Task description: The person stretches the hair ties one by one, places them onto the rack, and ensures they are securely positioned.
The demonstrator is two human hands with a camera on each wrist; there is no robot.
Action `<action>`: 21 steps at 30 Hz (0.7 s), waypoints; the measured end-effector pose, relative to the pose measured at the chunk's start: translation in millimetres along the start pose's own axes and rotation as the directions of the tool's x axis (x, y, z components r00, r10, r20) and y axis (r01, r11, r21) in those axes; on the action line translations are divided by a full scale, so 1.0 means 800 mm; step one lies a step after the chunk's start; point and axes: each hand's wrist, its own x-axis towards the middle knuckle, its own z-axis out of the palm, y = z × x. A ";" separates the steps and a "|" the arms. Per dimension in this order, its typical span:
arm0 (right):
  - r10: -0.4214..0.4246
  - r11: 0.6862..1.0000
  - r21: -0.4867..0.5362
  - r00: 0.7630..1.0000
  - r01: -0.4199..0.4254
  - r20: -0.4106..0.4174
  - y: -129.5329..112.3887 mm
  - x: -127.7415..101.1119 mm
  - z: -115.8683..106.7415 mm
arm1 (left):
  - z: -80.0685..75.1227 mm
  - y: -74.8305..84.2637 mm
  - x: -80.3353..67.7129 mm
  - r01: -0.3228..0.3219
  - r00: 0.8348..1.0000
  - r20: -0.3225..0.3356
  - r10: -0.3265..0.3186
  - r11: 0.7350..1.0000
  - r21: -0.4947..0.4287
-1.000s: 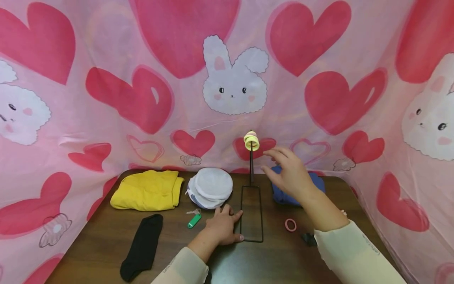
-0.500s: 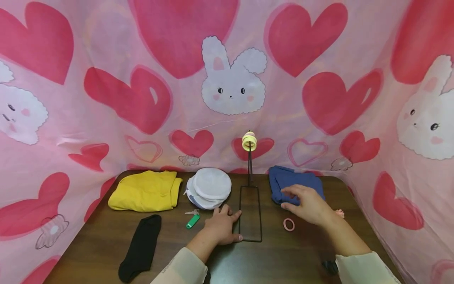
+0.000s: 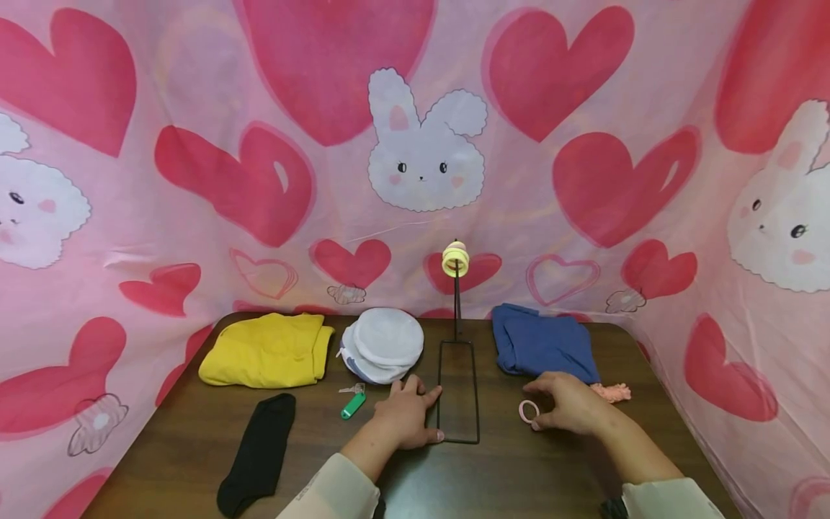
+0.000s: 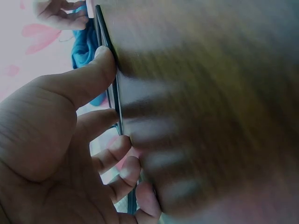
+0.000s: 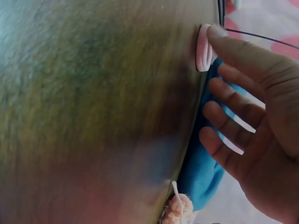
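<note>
On the worktop (image 3: 194, 461) just R of the black wire stand (image 3: 458, 393), R hand (image 3: 570, 404) touches a pink hair tie (image 3: 529, 411), thumb at its rim, other fingers (image 5: 233, 109) loosely spread, not closed round it. L hand (image 3: 405, 414) lies flat w/ fingers relaxed, thumb pressed vs the stand's base rail. Tie sits near the blue cloth (image 3: 541, 346).

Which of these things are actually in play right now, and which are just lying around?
In play: pink hair ring touched by the right hand; wire stand steadied by the left hand; rings on its top.

Lying about: yellow cloth, white pads, blue cloth, black sock, green key tag.
</note>
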 end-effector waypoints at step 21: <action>-0.097 0.994 -0.069 0.986 0.088 -0.137 -0.010 0.011 0.006 | 0.001 -0.002 0.000 -0.005 1.000 -0.002 0.004 1.000 -0.017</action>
